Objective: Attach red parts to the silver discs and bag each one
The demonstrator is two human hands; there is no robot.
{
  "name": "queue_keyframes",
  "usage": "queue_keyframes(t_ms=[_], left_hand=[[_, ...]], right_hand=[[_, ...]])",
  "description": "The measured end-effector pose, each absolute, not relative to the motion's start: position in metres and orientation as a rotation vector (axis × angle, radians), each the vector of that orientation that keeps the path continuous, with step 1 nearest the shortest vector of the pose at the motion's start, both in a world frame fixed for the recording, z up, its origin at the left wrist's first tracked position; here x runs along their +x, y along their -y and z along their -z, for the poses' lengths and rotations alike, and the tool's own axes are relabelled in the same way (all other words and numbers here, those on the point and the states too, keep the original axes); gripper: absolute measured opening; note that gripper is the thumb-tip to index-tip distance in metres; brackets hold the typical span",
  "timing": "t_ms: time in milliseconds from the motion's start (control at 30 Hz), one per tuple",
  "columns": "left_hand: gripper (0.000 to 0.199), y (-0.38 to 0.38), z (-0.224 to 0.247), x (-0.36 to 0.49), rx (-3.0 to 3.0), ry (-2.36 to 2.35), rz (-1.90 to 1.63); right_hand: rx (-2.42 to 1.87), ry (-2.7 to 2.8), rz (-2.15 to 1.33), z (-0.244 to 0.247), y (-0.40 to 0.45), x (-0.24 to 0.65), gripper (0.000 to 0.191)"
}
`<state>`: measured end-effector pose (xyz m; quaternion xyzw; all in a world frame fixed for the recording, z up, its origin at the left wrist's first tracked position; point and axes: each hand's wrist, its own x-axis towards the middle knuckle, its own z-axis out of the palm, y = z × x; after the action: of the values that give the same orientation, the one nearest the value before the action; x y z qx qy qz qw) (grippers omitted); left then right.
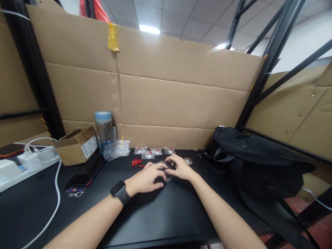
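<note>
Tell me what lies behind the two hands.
Beyond the left hand and right hand: red pieces, small clear packets, then a cardboard wall. Whatever the hands cover cannot be seen.

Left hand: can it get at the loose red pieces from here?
Likely yes: the red pieces lie on the black table just beyond the left hand, nothing visible blocking. It may first need to leave whatever it and the right hand cover.

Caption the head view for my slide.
Left hand and right hand close together over a black table, near small clear packets.
</note>
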<state>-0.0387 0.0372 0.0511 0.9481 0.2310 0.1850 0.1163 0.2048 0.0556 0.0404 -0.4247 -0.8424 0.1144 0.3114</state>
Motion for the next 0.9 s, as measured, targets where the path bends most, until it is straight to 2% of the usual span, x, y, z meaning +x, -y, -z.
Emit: queue_keyframes(t_ms=[33, 100, 200, 267, 333, 467, 533, 700, 833, 900], left_hand=[[0.017, -0.039, -0.052, -0.04, 2.766, -0.698, -0.593], [0.029, -0.043, -0.052, -0.043, 2.734, -0.758, -0.694], [0.041, -0.049, -0.047, -0.044, 2.684, -0.908, -0.827], [0.033, -0.052, -0.042, -0.044, 2.684, -0.992, -0.857], [0.022, -0.054, -0.039, -0.042, 2.71, -1.031, -0.837], [0.004, -0.055, -0.038, -0.041, 2.734, -1.053, -0.769], [0.005, -0.056, -0.041, -0.043, 2.707, -1.062, -0.754], [0.013, -0.062, -0.045, -0.048, 2.492, -1.196, -0.833], [0.015, -0.063, -0.04, -0.044, 2.277, -1.18, -0.858], [0.023, -0.061, -0.038, -0.041, 2.241, -1.221, -0.863]], right_hand=[[-1.087, 2.215, -0.398, -0.042, -0.055, 0.209, 0.029], [-1.068, 2.16, -0.501, -0.044, -0.055, 0.219, 0.019], [-1.112, 2.11, -0.461, -0.044, -0.057, 0.226, 0.016], [-1.12, 2.144, -0.413, -0.043, -0.058, 0.224, 0.028], [-1.103, 2.193, -0.395, -0.042, -0.058, 0.219, 0.031], [-1.031, 2.237, -0.382, -0.041, -0.057, 0.21, 0.009], [-1.017, 2.215, -0.395, -0.042, -0.056, 0.209, 0.001], [-1.156, 2.025, -0.572, -0.042, -0.056, 0.209, 0.011], [-1.111, 1.856, -0.816, -0.037, -0.059, 0.207, 0.018], [-1.101, 1.809, -0.874, -0.033, -0.06, 0.207, 0.026]])
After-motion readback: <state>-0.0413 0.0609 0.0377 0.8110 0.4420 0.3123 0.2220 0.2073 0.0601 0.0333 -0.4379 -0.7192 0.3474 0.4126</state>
